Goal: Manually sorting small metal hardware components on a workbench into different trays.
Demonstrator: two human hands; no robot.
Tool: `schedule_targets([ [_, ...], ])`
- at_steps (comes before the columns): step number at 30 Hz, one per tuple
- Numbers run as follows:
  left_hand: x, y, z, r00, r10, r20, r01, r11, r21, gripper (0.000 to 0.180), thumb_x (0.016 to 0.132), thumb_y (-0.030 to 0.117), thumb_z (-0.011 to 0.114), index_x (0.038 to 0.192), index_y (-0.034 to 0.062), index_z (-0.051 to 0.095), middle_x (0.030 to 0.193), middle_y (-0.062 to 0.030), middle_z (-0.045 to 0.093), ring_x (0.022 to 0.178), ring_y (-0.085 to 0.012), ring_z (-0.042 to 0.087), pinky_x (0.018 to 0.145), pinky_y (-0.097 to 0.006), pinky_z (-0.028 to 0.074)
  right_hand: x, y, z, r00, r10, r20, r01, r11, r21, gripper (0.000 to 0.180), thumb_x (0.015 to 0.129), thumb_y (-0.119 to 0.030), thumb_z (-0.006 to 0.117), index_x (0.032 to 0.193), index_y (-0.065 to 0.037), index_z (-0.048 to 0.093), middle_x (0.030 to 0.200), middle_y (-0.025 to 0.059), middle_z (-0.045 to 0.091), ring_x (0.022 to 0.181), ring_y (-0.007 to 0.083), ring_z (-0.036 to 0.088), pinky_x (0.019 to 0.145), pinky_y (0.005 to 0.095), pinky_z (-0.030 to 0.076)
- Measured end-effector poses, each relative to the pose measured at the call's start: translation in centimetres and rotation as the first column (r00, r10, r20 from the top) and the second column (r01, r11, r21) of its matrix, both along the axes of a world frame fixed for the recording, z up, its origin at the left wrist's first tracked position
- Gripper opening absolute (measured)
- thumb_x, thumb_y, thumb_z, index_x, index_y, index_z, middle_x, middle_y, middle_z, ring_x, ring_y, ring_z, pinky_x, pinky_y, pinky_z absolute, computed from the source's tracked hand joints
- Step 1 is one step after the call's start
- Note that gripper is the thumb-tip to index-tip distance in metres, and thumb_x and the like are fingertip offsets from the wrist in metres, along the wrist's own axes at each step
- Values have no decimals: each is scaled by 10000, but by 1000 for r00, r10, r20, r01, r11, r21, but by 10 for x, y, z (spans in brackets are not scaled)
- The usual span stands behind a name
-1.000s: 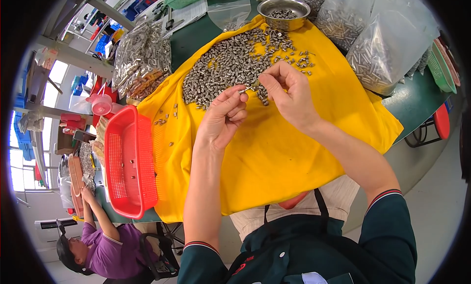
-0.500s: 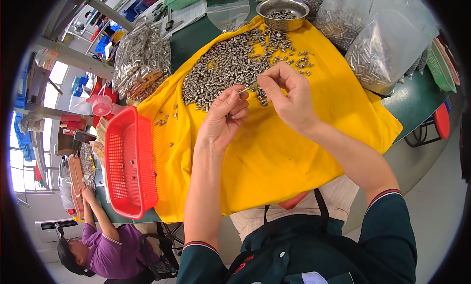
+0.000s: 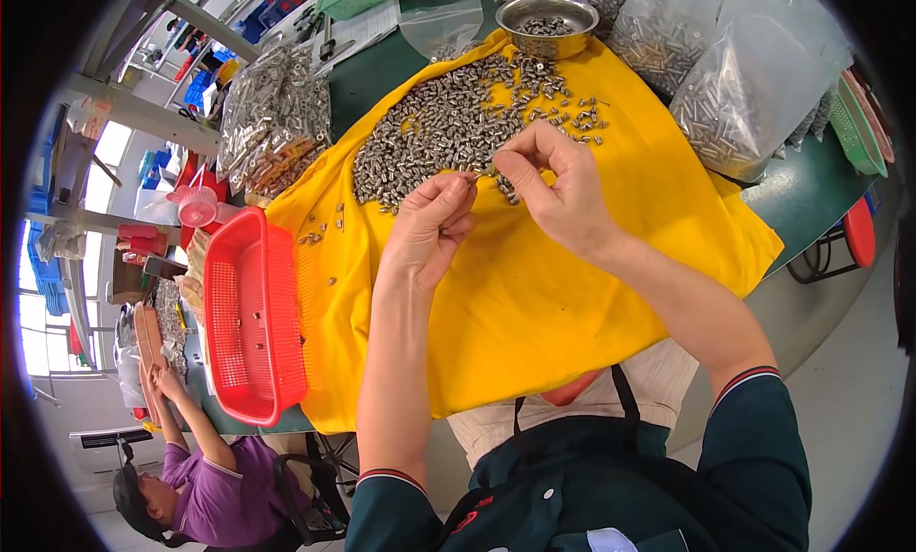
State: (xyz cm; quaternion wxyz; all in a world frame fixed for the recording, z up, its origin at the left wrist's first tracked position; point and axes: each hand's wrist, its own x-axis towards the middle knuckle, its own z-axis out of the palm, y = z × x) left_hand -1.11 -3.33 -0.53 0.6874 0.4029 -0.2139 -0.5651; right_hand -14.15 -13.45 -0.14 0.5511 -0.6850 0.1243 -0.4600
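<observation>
My left hand (image 3: 426, 226) is closed, with thumb and index finger pinching a small metal part (image 3: 471, 178) that barely shows past the fingertips. Close to it on the right, my right hand (image 3: 556, 191) is pinched too; what lies in its fingertips is too small to make out. Both hands are raised over the near edge of a broad pile of small silvery cylindrical metal parts (image 3: 420, 127). Beneath the pile spreads a yellow cloth (image 3: 544, 304). Several loose parts lie on the cloth left of my left hand.
On the left stands a red plastic basket (image 3: 294, 356) with a few parts inside. A steel bowl (image 3: 551, 46) of parts sits at the back, with clear bags of metal pieces (image 3: 725, 104) to its right. A bulging bag (image 3: 272, 113) lies back left. A co-worker (image 3: 229, 485) sits at lower left.
My hands have barely shifted, the fingertips still meeting over the pile. The co-worker's hands and head have moved slightly at the left.
</observation>
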Motion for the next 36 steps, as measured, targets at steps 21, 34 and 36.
schedule_targets([
  [21,0,-1,-6,-2,-77,997,-455,888,68,109,756,101,618,766,-8,621,553,18,502,470,-62,414,450,-215,331,2,-5,0,999,-34,43,21,961,276,133,825,-105,564,738,-16,517,578,-34,471,494,18,392,430,175,314],
  [34,4,2,10,996,-60,-72,68,991,114,130,808,159,539,754,43,516,572,46,350,480,-36,245,425,-176,201,-3,-3,2,997,82,-16,-78,982,174,110,845,-105,548,773,-36,503,646,-37,486,544,16,434,482,159,343],
  [36,4,3,11,996,-80,-25,82,990,113,128,805,155,542,749,43,516,573,46,355,481,-34,246,427,-173,205,-2,-3,2,996,89,-6,-87,981,171,111,844,-101,548,770,-33,501,647,-36,488,546,17,435,485,159,345],
])
